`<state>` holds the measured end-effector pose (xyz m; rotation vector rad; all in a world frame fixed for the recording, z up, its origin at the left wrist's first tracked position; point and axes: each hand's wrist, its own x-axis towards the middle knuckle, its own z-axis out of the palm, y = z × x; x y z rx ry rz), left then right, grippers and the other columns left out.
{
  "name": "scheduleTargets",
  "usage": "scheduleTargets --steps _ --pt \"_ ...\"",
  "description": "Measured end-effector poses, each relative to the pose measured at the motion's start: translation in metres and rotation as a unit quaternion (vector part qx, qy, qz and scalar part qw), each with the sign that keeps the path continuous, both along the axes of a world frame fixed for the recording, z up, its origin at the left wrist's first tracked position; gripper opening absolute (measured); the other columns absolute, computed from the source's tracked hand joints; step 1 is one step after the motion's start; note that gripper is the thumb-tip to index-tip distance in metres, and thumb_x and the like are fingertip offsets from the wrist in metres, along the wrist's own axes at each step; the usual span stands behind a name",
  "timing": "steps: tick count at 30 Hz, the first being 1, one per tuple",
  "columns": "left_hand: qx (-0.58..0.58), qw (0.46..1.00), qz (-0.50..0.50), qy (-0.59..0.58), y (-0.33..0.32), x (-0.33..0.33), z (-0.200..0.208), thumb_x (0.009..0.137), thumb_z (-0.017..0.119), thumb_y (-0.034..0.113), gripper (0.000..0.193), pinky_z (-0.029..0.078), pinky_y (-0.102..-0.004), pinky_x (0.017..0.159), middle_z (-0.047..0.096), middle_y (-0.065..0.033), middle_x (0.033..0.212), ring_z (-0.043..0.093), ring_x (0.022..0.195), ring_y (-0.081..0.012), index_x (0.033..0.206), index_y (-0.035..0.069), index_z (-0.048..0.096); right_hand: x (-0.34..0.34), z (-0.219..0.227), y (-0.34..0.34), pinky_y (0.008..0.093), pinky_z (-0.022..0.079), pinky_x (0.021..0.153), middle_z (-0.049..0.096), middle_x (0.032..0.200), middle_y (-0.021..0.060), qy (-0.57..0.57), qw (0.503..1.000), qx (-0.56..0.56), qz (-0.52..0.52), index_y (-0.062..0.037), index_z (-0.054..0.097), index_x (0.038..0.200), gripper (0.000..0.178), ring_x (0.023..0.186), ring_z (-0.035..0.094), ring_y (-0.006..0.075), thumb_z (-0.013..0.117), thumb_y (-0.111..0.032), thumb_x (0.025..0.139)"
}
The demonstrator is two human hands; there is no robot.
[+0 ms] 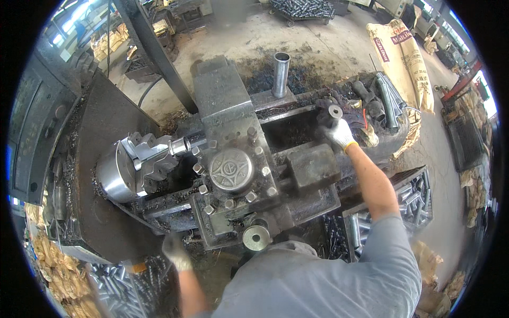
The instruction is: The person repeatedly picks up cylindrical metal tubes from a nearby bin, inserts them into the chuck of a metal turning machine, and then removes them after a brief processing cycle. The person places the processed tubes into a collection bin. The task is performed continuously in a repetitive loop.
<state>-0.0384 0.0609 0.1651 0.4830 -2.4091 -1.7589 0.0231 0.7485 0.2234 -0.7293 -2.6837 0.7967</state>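
Observation:
A lathe fills the middle of the view. Its toolpost point(230, 168) has a round cap ringed by bolts. To the left, the jaws of the chuck point(119, 170) point toward a short metal tube point(180, 146). My right hand point(342, 133), in a white glove, is closed at a round metal piece with a centre hole point(335, 111), beside dark rags point(352, 117); its fingertips are partly hidden. My left hand point(176, 253), also gloved, is low by the machine's front edge, near the carriage. Motion smears its fingers.
An upright metal tube point(281, 74) stands on the far side of the bed. Several tubes point(389, 100) lie on the right end. Crates of metal tubes stand at the lower right point(411, 204) and lower left point(114, 289). A post point(159, 58) rises behind the chuck.

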Motion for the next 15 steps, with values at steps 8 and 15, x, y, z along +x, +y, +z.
scheduleTargets --steps 8,15 --pt "-0.316 0.889 0.331 -0.014 -0.266 0.05 -0.093 0.115 0.047 0.033 0.055 0.05 -0.0485 0.114 0.059 -0.0275 0.151 0.061 0.135 -0.0417 0.159 0.0 0.046 0.034 -0.022 0.004 0.0462 0.058 0.086 0.079 0.101 0.0194 -0.009 0.998 0.051 0.02 -0.0081 0.08 0.107 0.034 0.095 0.075 0.0394 0.075 -0.036 0.088" --pt "-0.296 0.921 0.253 -0.016 -0.281 0.055 -0.068 0.115 0.052 0.03 0.048 0.052 -0.0426 0.109 0.068 -0.0245 0.142 0.067 0.127 -0.0331 0.151 -0.001 0.056 0.075 0.063 -0.033 0.039 0.057 0.069 0.079 0.084 0.0149 -0.095 0.995 0.016 -0.001 -0.0048 0.081 0.103 0.027 0.073 0.075 0.0266 0.075 -0.028 0.09"
